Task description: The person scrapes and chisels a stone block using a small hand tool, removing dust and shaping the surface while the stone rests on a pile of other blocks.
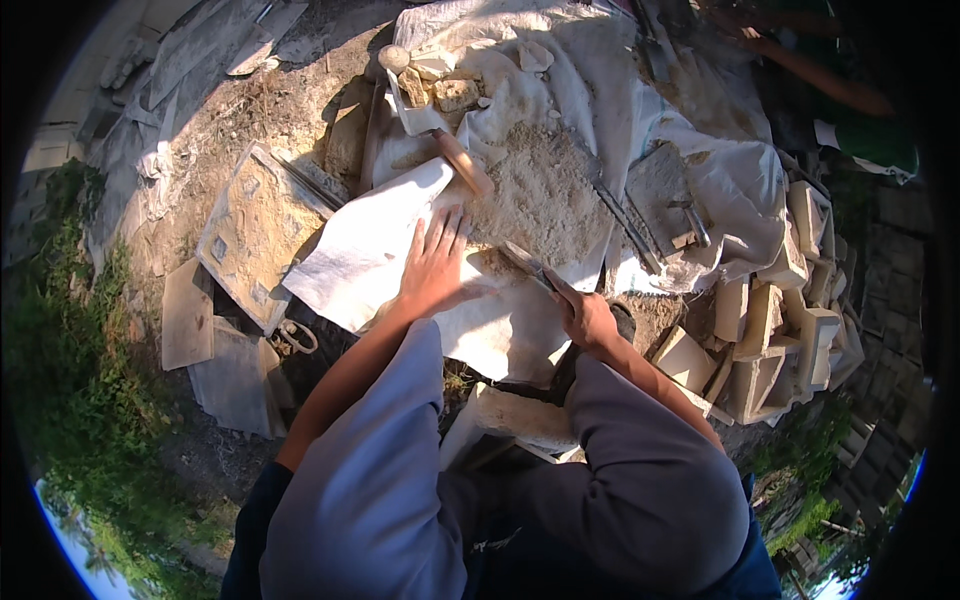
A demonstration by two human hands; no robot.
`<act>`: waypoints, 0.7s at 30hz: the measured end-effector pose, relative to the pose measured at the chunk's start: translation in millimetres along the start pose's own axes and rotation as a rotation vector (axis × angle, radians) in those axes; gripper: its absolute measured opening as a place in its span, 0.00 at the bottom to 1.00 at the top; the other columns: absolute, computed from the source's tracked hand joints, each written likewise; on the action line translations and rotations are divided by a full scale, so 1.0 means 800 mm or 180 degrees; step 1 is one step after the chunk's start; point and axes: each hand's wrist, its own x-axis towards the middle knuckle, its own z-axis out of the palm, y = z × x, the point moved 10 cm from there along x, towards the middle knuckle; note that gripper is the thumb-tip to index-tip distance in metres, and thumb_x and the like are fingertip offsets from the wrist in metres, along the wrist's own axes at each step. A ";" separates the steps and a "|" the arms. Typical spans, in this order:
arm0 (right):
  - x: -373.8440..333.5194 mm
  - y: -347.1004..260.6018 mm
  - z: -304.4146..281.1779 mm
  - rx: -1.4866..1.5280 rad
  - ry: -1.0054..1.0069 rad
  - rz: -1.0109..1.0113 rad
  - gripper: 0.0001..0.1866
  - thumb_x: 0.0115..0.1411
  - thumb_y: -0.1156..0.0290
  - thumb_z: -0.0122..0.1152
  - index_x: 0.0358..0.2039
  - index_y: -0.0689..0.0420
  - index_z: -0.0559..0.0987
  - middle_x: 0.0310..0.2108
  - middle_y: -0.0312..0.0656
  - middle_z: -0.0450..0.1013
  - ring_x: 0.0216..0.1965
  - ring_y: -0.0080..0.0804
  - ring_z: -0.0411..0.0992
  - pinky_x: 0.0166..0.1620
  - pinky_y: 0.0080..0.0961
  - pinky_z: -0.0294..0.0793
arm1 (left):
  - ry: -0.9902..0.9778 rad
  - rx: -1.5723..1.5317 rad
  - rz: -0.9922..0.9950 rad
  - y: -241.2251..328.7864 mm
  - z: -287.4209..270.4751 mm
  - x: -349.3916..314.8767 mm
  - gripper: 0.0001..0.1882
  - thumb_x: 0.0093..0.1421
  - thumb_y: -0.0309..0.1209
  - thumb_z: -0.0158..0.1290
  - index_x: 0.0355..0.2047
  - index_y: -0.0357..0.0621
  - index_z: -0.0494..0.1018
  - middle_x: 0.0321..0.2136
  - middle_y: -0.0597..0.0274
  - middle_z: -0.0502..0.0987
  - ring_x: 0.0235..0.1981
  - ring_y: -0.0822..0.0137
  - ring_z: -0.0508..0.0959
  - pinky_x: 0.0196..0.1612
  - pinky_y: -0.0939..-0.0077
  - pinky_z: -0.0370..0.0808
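My left hand [436, 262] lies flat with its fingers stretched out on a white woven sheet [350, 250]. My right hand [590, 322] is wrapped round a narrow, flat-bladed hand tool [527, 264], its kind unclear. The blade points up and left, at the near edge of a heap of crumbly, pale powder [540, 195] spread over the sheeting. Just beyond my left fingers is a tool with a thick wooden handle [463, 164]. Its far end meets a whitish flat piece [415, 115], beside pale yellowish lumps [456, 95].
Long metal bars [627, 226] and a hammer-like tool [697, 226] lie to the right of the powder. Pale cast blocks [770, 345] are piled at right. A dusty, pale slab [255, 235] rests at left. Another person's arm [830, 78] reaches in at top right.
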 end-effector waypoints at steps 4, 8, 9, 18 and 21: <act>0.020 -0.007 -0.010 -0.0010 -0.0182 0.0209 0.29 0.70 0.65 0.57 0.71 0.35 0.70 0.25 0.56 0.78 0.28 0.59 0.79 0.32 0.51 0.78 | 0.0066 0.0250 -0.0050 -0.007 0.005 -0.006 0.72 0.48 0.79 0.55 0.75 0.31 0.51 0.77 0.46 0.49 0.79 0.49 0.44 0.78 0.38 0.38; 0.010 -0.036 -0.047 0.0495 0.0658 -0.0163 0.29 0.69 0.68 0.61 0.70 0.39 0.72 0.23 0.53 0.78 0.26 0.56 0.79 0.29 0.47 0.77 | -0.0118 0.0009 -0.0112 -0.002 0.004 -0.008 0.72 0.48 0.81 0.53 0.75 0.30 0.52 0.77 0.45 0.50 0.79 0.48 0.45 0.77 0.38 0.38; 0.004 -0.029 -0.043 0.0399 0.0669 -0.0224 0.29 0.67 0.71 0.63 0.69 0.41 0.73 0.24 0.52 0.78 0.26 0.54 0.79 0.28 0.44 0.77 | -0.0048 0.0033 -0.0011 0.000 0.002 -0.006 0.73 0.48 0.81 0.52 0.75 0.30 0.52 0.77 0.45 0.50 0.79 0.48 0.45 0.77 0.38 0.39; 0.023 -0.032 -0.038 0.0397 0.0164 0.0070 0.28 0.68 0.69 0.61 0.69 0.39 0.74 0.28 0.58 0.78 0.28 0.59 0.79 0.32 0.46 0.78 | -0.0252 0.0448 0.0063 -0.002 0.008 -0.008 0.46 0.65 0.53 0.53 0.74 0.32 0.57 0.77 0.44 0.50 0.79 0.46 0.47 0.77 0.38 0.42; 0.004 -0.022 -0.026 0.0189 0.0336 -0.0209 0.30 0.68 0.67 0.61 0.70 0.35 0.71 0.23 0.54 0.78 0.24 0.56 0.77 0.28 0.47 0.76 | -0.0259 -0.0005 0.0022 0.011 -0.007 -0.002 0.47 0.65 0.53 0.52 0.74 0.32 0.56 0.77 0.43 0.49 0.79 0.45 0.46 0.77 0.38 0.41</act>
